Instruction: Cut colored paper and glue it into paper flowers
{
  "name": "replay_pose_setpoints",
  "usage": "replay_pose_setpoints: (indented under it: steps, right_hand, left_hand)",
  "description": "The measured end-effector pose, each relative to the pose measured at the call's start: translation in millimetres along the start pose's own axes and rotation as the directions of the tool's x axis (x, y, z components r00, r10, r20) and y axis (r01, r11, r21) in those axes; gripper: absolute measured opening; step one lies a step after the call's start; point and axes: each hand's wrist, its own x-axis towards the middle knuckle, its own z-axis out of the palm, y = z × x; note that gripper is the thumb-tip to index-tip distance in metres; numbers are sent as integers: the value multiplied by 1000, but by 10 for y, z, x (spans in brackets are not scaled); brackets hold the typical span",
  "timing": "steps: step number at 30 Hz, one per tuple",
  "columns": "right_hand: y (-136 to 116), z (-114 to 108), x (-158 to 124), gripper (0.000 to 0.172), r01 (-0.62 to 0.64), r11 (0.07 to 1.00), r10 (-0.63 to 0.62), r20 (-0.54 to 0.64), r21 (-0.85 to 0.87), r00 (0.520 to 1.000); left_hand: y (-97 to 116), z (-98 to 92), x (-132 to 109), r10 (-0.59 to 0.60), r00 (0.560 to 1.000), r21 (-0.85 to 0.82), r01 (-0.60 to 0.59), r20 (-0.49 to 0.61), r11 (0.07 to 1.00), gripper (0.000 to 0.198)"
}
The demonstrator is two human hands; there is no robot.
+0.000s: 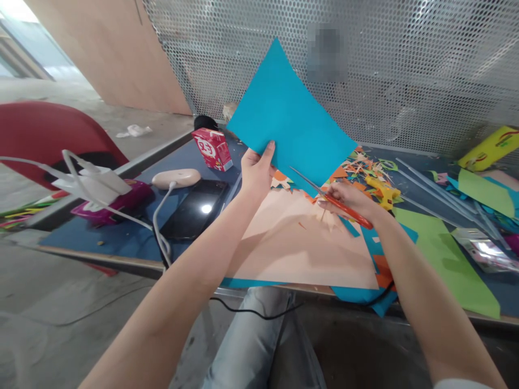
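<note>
A large sheet of blue paper (290,111) is raised above the table, tilted so that one corner points up. My left hand (259,165) pinches its lower left edge, thumb on the near face. My right hand (344,199) is closed on a pair of scissors with orange handles (349,212). Their metal blades point up and left and lie across the lower edge of the blue paper; I cannot tell whether they have cut into it. Under both hands lies a big pale peach sheet (300,243) with small scraps on it.
Coloured paper scraps (375,165), a yellow glue gun (383,192), clear glue sticks (438,189) and green paper (450,265) lie right. To the left are a black phone (197,208), a red drink carton (211,148) and white cables (160,216). Perforated metal (251,48) stands behind.
</note>
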Motion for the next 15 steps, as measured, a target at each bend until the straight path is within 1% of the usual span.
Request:
replay_pose_setpoints:
  steps: [3, 8, 13, 15]
  right_hand:
    - [32, 11, 10, 34, 13, 1000, -13, -5, -4, 1000]
    - [109, 29, 46, 36, 81, 996, -81, -15, 40, 997]
    - [37, 6, 14, 37, 39, 999, -39, -22, -16, 999]
    - [11, -1, 1, 37, 40, 998, -41, -28, -40, 999]
  left_hand:
    - [-23, -27, 17, 9, 1000, -2, -9, 13, 1000, 46]
    - [-80, -48, 23, 44, 998, 17, -44, 38, 999, 48]
    - [-85, -38, 7, 51, 997, 21, -52, 56, 998, 47]
    - [-73, -35, 5, 49, 997, 10, -49, 64, 999, 48]
